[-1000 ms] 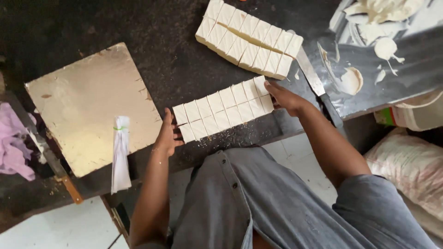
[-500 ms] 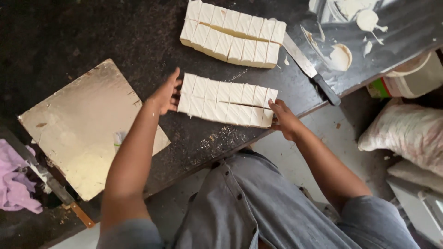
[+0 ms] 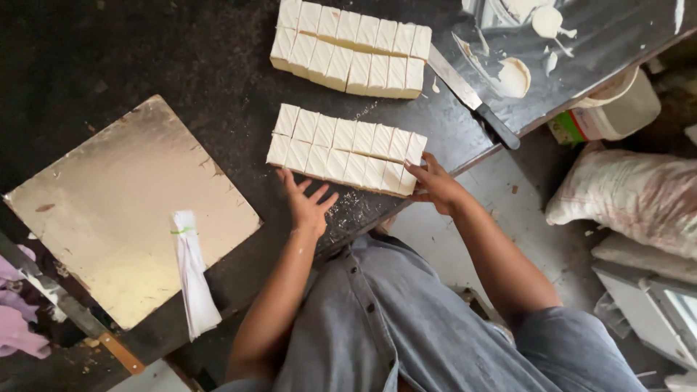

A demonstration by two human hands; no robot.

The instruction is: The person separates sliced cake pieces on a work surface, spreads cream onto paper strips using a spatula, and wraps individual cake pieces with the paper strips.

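Observation:
A slab of white cake cut into two rows of small blocks (image 3: 348,147) lies on the dark worktop (image 3: 145,65). My left hand (image 3: 307,200) rests flat and open against its near long edge, fingers spread. My right hand (image 3: 434,183) touches the slab's near right corner with open fingers. A second cut white slab (image 3: 352,47) sits farther back, apart from both hands. A long knife with a black handle (image 3: 472,96) lies to the right of the slabs.
A gold square cake board (image 3: 123,207) lies at the left with a tied bundle of white paper (image 3: 192,272) on it. White cream smears (image 3: 514,76) mark the back right. A white bucket (image 3: 617,109) and filled sacks (image 3: 632,196) stand on the floor at right.
My left hand has moved from the slab's left end to its near edge. My right hand stays at the near right corner. The view has shifted.

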